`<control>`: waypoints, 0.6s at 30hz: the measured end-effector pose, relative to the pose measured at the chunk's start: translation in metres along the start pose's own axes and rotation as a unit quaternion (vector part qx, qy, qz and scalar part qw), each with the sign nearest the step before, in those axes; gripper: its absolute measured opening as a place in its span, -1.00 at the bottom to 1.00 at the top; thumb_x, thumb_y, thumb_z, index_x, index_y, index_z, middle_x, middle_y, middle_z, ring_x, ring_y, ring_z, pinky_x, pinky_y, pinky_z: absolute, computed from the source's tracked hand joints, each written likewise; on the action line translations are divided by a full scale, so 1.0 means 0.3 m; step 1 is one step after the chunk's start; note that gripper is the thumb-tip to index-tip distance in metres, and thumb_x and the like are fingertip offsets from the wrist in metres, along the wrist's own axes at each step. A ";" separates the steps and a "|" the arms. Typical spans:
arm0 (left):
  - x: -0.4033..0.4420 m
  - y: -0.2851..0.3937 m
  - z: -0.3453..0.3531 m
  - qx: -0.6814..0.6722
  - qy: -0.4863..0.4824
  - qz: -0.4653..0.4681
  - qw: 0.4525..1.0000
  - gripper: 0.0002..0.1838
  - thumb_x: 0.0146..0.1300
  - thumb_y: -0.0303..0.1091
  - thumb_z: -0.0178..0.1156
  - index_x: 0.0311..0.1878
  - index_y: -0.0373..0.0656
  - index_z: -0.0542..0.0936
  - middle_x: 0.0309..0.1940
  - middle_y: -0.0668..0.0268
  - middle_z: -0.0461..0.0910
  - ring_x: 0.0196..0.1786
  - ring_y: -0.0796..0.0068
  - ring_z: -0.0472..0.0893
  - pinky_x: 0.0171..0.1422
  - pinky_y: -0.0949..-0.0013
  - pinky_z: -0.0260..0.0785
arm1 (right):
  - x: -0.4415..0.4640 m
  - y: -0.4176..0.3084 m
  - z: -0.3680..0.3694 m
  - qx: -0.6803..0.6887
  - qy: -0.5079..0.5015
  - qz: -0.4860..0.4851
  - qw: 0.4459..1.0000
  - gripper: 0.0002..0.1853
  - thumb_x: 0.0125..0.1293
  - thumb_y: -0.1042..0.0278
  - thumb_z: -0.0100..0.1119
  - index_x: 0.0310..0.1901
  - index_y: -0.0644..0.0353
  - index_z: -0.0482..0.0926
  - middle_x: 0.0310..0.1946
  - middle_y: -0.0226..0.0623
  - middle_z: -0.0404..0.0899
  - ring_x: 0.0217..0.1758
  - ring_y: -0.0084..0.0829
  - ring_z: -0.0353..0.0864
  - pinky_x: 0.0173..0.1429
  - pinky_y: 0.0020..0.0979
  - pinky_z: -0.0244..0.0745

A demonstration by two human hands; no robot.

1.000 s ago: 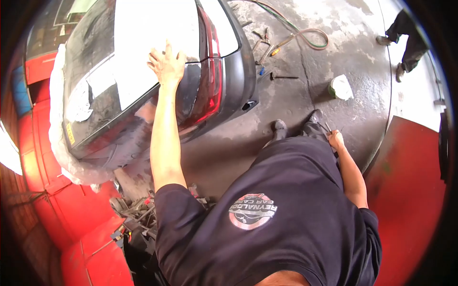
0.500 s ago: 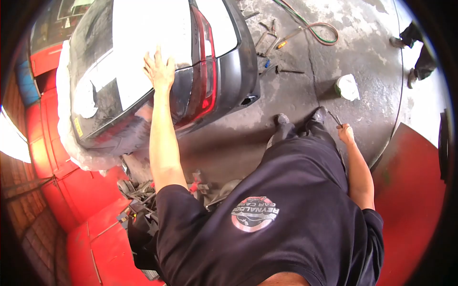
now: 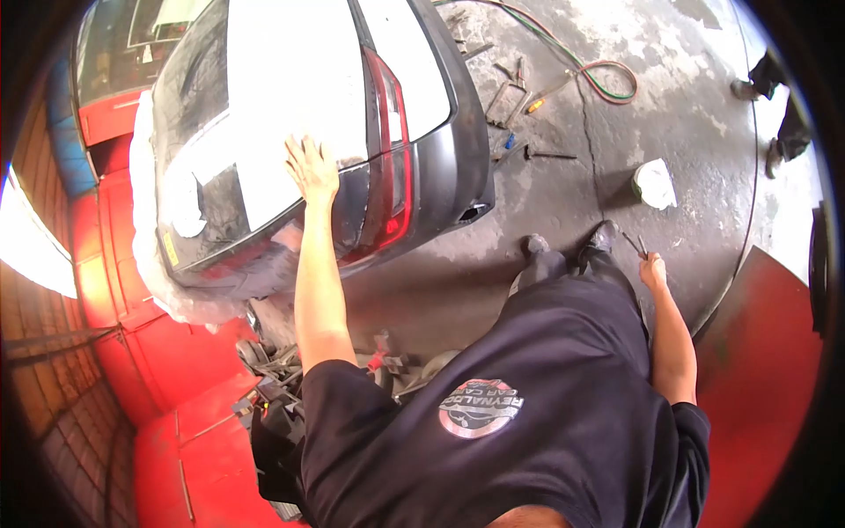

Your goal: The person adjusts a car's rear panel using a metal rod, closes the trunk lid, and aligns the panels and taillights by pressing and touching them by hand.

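Note:
My left hand (image 3: 312,172) lies palm down, fingers stretched out, on the bright rear panel of a dark car (image 3: 451,172). It is left of the lit red tail light (image 3: 393,163), at the panel's lower edge. Low at my side, my right hand (image 3: 652,271) is closed around a slim dark tool with two prongs (image 3: 637,245); its exact kind is too small to make out. Its prongs point away from me, towards the floor near my shoe.
Several hand tools (image 3: 510,97) and a hammer (image 3: 550,156) lie on the concrete floor. Beyond them is a looped hose (image 3: 607,84). A white-covered bucket (image 3: 653,185) stands ahead of my right side. A person's legs (image 3: 783,114) show far right; a red panel (image 3: 757,352) is beside me.
The view has shifted, so the car and floor appear lower and further right. My left hand stays at the same panel, its fingers closer together. My right hand still grips the tool.

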State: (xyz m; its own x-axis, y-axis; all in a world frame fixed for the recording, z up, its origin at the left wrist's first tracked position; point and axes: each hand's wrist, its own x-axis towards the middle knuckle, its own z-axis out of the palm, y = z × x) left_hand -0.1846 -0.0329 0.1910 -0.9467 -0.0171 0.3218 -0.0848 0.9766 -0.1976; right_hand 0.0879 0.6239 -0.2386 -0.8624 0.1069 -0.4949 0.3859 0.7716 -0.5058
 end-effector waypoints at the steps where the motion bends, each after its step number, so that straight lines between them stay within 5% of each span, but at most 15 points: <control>1: 0.002 -0.015 0.007 -0.002 -0.011 -0.003 1.000 -0.42 0.41 -0.09 -0.04 0.41 -0.17 0.26 0.42 -0.24 0.07 0.48 -0.22 0.05 0.48 -0.27 -0.13 | 0.022 0.037 0.039 -0.027 0.017 -0.017 0.999 -0.70 0.19 0.32 0.02 -0.13 0.18 0.67 -0.34 0.22 0.60 -0.22 0.12 0.64 -0.08 0.00 0.52; 7: 0.005 -0.015 0.020 0.000 -0.001 -0.002 1.000 -0.41 0.39 -0.10 -0.02 0.41 -0.15 0.26 0.42 -0.23 0.08 0.49 -0.20 0.07 0.47 -0.30 -0.12 | 0.050 -0.032 0.008 -0.028 0.034 -0.042 0.998 -0.76 0.16 0.34 0.02 -0.27 0.36 0.54 -0.32 0.31 0.56 -0.19 0.24 0.59 -0.08 0.08 0.47; 16: 0.009 0.045 -0.039 -0.046 0.034 -0.003 0.998 -0.42 0.36 -0.05 0.03 0.38 -0.08 0.33 0.37 -0.16 0.21 0.43 -0.14 0.19 0.48 -0.19 -0.07 | 0.105 0.052 0.129 0.044 0.023 -0.041 0.998 -0.76 0.18 0.39 -0.04 -0.26 0.38 0.54 -0.64 -0.03 0.57 -0.67 -0.20 0.60 -0.47 -0.20 0.53; 18: 0.016 0.037 -0.029 -0.048 0.038 0.001 0.998 -0.43 0.36 -0.05 0.03 0.38 -0.07 0.34 0.37 -0.16 0.21 0.42 -0.13 0.20 0.48 -0.17 -0.07 | 0.077 0.001 0.084 0.054 -0.037 0.015 0.998 -0.73 0.18 0.34 0.02 -0.20 0.34 0.57 -0.37 0.14 0.58 -0.32 0.05 0.60 -0.17 -0.08 0.51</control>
State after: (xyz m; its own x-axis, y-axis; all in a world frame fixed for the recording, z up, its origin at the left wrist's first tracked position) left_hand -0.1875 -0.0204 0.1984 -0.9200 -0.0029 0.3918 -0.0497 0.9928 -0.1094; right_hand 0.0763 0.6108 -0.2680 -0.8250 0.0786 -0.5596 0.4471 0.6964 -0.5613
